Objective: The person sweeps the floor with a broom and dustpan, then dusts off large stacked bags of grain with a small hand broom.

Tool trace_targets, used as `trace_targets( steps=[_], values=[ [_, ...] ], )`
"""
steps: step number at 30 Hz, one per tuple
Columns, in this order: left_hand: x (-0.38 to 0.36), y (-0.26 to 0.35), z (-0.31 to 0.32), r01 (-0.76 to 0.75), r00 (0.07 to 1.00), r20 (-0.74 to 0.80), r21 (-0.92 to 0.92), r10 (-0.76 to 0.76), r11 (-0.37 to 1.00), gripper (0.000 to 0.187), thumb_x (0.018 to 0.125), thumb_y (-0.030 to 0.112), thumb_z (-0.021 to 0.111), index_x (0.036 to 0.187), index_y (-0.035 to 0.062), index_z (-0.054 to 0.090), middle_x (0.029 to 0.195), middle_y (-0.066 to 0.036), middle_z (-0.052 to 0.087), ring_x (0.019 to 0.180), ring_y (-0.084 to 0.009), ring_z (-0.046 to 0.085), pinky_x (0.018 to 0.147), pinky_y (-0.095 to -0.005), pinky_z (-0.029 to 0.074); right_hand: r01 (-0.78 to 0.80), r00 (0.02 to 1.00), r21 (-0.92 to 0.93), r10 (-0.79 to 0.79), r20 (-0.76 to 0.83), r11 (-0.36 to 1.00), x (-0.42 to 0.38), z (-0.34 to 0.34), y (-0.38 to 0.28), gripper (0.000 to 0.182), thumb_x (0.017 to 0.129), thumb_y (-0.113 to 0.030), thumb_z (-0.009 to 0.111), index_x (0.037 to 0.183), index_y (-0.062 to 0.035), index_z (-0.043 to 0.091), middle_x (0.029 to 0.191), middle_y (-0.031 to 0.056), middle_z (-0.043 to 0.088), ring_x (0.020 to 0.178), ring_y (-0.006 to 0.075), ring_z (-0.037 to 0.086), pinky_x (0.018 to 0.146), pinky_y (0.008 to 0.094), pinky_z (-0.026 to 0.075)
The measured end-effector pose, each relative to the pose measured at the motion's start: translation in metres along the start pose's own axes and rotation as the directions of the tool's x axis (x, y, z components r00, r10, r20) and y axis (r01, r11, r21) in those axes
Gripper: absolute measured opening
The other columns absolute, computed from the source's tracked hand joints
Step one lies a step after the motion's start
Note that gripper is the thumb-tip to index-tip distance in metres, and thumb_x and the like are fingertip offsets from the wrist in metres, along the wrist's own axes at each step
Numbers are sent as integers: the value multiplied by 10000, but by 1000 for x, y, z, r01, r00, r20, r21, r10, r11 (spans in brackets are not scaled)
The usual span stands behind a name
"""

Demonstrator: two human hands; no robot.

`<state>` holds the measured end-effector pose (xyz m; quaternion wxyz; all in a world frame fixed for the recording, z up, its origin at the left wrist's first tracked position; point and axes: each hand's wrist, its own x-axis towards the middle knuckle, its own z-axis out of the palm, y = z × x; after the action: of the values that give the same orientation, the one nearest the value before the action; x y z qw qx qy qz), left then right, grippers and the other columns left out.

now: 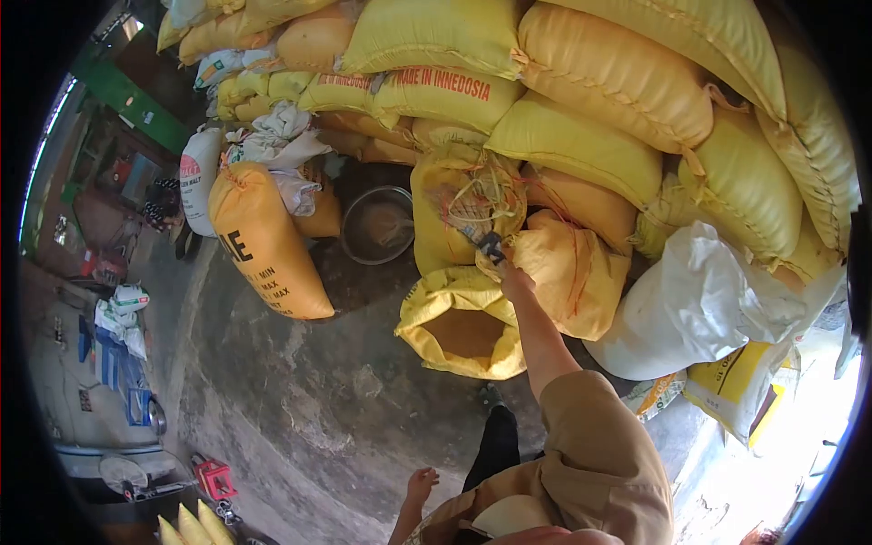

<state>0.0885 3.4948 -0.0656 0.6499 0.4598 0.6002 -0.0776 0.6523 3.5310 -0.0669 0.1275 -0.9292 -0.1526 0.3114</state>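
My right hand (pixel 516 282) is stretched forward, closed around the dark wrapped handle of a small hand broom (pixel 470 227). The broom's pale fanned end overlaps a yellow sack topped with a tangle of straw-coloured strips and red string (pixel 490 195). Just below that hand stands an open yellow sack (pixel 418 318), its rim rolled down and brown loose material inside. An orange-tan sack (pixel 568 272) with red threads lies right beside my forearm. Low in the view, my left hand (pixel 421 484) hangs beside my body, fingers loosely bent and apart, holding nothing.
Stacked yellow and orange sacks (pixel 436 41) wall off the far side. A metal basin (pixel 377 227) and an upright orange sack (pixel 263 245) stand to the left on the concrete floor (pixel 318 400). A white sack (pixel 686 304) leans at the right. A person (pixel 163 202) is partly visible far left.
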Motion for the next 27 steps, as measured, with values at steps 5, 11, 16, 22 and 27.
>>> trace_targets(
  steps=[5,11,16,22,27],
  values=[
    [65,-95,-81,-64,995,95,603,8,795,354,763,305,605,980,27,572,845,-150,622,815,-221,607,713,-341,474,-60,996,-67,55,-74,996,0,-14,-26,433,816,-234,479,1216,-109,367,1165,100,487,1054,251,497,829,408,409],
    [69,45,-33,-150,989,101,740,113,655,376,749,345,602,960,34,583,892,-173,613,855,-328,583,749,-370,463,-47,993,46,52,-102,998,47,27,4,455,764,-291,547,1127,-57,403,1044,165,532,937,313,544,770,400,450],
    [117,77,-12,-388,922,247,577,299,719,358,755,324,606,936,16,576,879,-164,619,831,-275,601,734,-339,468,39,998,198,-29,-52,979,-64,-78,14,482,792,-349,480,1081,37,476,972,206,582,937,351,548,776,393,439],
    [142,172,42,-341,927,329,536,181,772,351,760,313,605,934,9,573,858,-140,628,804,-216,604,712,-325,464,290,949,154,-304,80,945,-197,-173,153,555,723,-410,602,1061,20,506,906,193,593,874,324,564,762,366,433],
    [151,249,87,-433,896,324,785,303,444,365,748,325,612,930,11,576,851,-140,627,799,-247,605,723,-336,464,63,945,414,80,-318,908,-362,-269,234,605,761,-231,621,1271,-67,340,853,147,602,775,218,574,724,326,436]
  ],
)
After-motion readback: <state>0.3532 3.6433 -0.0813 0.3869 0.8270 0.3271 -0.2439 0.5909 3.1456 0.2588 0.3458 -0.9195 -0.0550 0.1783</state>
